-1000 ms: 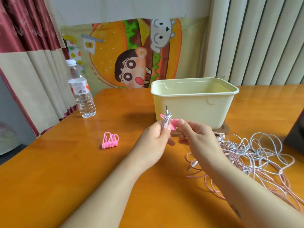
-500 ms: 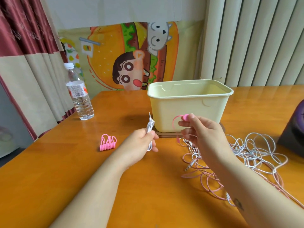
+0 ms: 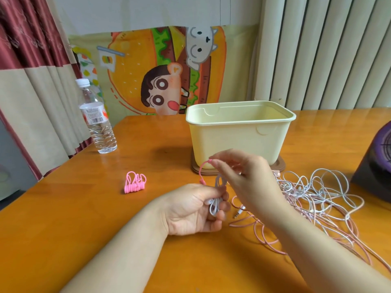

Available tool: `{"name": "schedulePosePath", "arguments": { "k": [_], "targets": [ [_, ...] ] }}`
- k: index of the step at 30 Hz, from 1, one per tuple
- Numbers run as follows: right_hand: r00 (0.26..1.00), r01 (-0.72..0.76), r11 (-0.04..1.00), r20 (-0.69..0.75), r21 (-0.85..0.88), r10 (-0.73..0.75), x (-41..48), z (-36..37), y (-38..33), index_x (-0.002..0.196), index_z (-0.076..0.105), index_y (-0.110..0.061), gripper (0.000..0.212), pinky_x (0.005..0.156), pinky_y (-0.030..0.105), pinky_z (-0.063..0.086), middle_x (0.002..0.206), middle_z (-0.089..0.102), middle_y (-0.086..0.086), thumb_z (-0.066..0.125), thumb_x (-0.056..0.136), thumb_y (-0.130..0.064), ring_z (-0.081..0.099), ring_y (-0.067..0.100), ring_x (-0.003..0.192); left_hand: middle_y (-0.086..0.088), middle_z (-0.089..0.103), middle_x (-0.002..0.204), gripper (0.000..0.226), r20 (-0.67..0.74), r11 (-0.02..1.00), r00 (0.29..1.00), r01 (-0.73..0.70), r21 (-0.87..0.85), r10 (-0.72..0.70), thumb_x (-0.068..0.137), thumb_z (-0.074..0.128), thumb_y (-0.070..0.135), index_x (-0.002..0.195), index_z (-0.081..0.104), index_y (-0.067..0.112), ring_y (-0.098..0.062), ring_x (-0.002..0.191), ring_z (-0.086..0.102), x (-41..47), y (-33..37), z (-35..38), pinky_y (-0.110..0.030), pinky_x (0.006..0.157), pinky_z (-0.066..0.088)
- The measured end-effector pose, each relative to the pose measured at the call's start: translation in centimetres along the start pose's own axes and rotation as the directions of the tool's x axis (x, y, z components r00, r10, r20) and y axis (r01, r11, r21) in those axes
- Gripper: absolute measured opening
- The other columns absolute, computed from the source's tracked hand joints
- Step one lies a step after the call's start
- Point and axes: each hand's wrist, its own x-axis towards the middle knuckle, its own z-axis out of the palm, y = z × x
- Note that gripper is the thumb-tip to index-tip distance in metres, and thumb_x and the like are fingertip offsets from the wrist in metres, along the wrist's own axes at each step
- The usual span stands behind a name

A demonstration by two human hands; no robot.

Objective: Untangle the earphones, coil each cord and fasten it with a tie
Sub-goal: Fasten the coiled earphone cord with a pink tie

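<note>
Brought back together over the middle of the bench (image 3: 84, 208) after standing apart half a second ago. Clamps the white coil (image 3: 214, 205) in the left grip (image 3: 194, 210), lower now, without the plug showing above. Pinches the pink tie (image 3: 201, 170) in the right grip (image 3: 247, 176), arched just beside the coil. Looks set for wrapping; leaves the tangle (image 3: 317, 197) toward the right edge unsorted.
</note>
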Motion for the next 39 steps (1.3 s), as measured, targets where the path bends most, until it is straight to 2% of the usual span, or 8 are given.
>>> {"name": "schedulePosePath", "arguments": {
  "k": [5, 10, 18, 23, 26, 30, 34, 39],
  "targets": [
    [0.976, 0.202, 0.968, 0.109, -0.15, -0.187, 0.0, -0.6, 0.5, 0.085, 0.074, -0.023, 0.007, 0.075, 0.014, 0.047, 0.089, 0.063, -0.011, 0.068, 0.086, -0.02, 0.062, 0.004, 0.082, 0.001, 0.049, 0.061, 0.013, 0.007, 0.993, 0.999, -0.05, -0.108, 0.052, 0.079, 0.053, 0.027, 0.073, 0.052, 0.015, -0.008, 0.048, 0.05, -0.7, 0.8, -0.8, -0.02, 0.048, 0.046],
    [0.965, 0.215, 0.964, 0.186, -0.153, -0.186, 0.1, -0.9, 0.7, 0.087, 0.074, -0.021, 0.007, 0.076, 0.018, 0.05, 0.091, 0.064, -0.009, 0.068, 0.086, -0.018, 0.063, 0.006, 0.08, -0.002, 0.049, 0.064, 0.014, 0.061, 0.99, 0.997, -0.043, -0.135, 0.052, 0.08, 0.044, 0.023, 0.073, 0.05, 0.013, -0.012, 0.054, 0.05, -1.0, 1.1, -1.4, -0.025, 0.055, 0.049],
    [0.934, 0.228, 0.965, 0.309, -0.126, -0.181, 0.2, -1.5, 0.5, 0.091, 0.075, -0.018, 0.011, 0.081, 0.005, 0.042, 0.096, 0.063, -0.01, 0.068, 0.086, -0.012, 0.064, -0.001, 0.089, -0.003, 0.05, 0.065, 0.024, 0.061, 0.995, 0.994, -0.083, -0.056, 0.086, 0.081, 0.037, 0.032, 0.074, 0.051, 0.013, -0.014, 0.057, 0.05, -1.1, 1.2, -1.9, -0.026, 0.058, 0.048],
    [0.938, -0.105, 0.991, 0.338, 0.083, 0.071, 0.3, -2.8, 0.0, 0.079, 0.073, -0.022, 0.011, 0.081, 0.022, 0.052, 0.09, 0.071, -0.003, 0.066, 0.087, -0.018, 0.068, 0.009, 0.086, -0.001, 0.049, 0.065, 0.024, 0.086, 0.991, 0.993, -0.092, 0.097, 0.084, 0.089, 0.038, 0.031, 0.076, 0.048, 0.014, -0.012, 0.058, 0.05, -1.3, 1.1, -2.1, -0.024, 0.058, 0.048],
    [0.912, -0.293, 0.928, 0.357, 0.228, 0.2, 0.6, -2.7, 0.5, 0.096, 0.066, -0.021, 0.026, 0.085, 0.032, 0.056, 0.103, 0.071, 0.006, 0.052, 0.092, 0.001, 0.069, 0.014, 0.094, -0.002, 0.049, 0.068, 0.024, 0.19, 0.98, 0.979, -0.101, 0.169, 0.068, 0.091, 0.045, 0.029, 0.072, 0.052, 0.016, -0.013, 0.06, 0.051, -1.8, 1.2, -2.3, -0.025, 0.063, 0.048],
    [0.754, -0.411, 0.861, 0.643, 0.299, 0.137, -0.2, -1.7, 0.6, 0.116, 0.062, -0.014, 0.033, 0.082, 0.021, 0.05, 0.109, 0.07, 0.006, 0.052, 0.092, 0.005, 0.066, 0.012, 0.097, -0.001, 0.052, 0.065, 0.021, 0.307, 0.968, 0.951, -0.106, 0.228, 0.032, 0.084, 0.056, 0.031, 0.068, 0.058, 0.019, -0.013, 0.057, 0.055, -1.9, 1.2, -1.9, -0.026, 0.065, 0.049],
    [0.705, -0.419, 0.845, 0.705, 0.331, 0.074, -0.4, -1.7, 0.5, 0.092, 0.07, -0.015, 0.016, 0.081, 0.02, 0.048, 0.094, 0.071, 0.002, 0.056, 0.092, -0.009, 0.065, 0.01, 0.091, 0.008, 0.062, 0.068, 0.021, 0.25, 0.95, 0.962, -0.172, 0.26, 0.106, 0.085, 0.056, 0.031, 0.068, 0.067, 0.025, -0.006, 0.06, 0.06, -1.8, 0.7, -2.9, -0.025, 0.068, 0.048],
    [0.612, -0.629, 0.673, 0.781, 0.389, 0.12, -0.3, -1.8, 1.2, 0.112, 0.062, -0.009, 0.027, 0.085, 0.031, 0.053, 0.102, 0.069, 0.008, 0.056, 0.086, -0.015, 0.065, 0.018, 0.095, 0.004, 0.064, 0.065, 0.022, 0.201, 0.942, 0.964, -0.221, 0.251, 0.172, 0.082, 0.058, 0.029, 0.065, 0.071, 0.02, -0.009, 0.058, 0.063, -2.0, 0.5, -3.9, -0.025, 0.063, 0.05]
  ]
}}
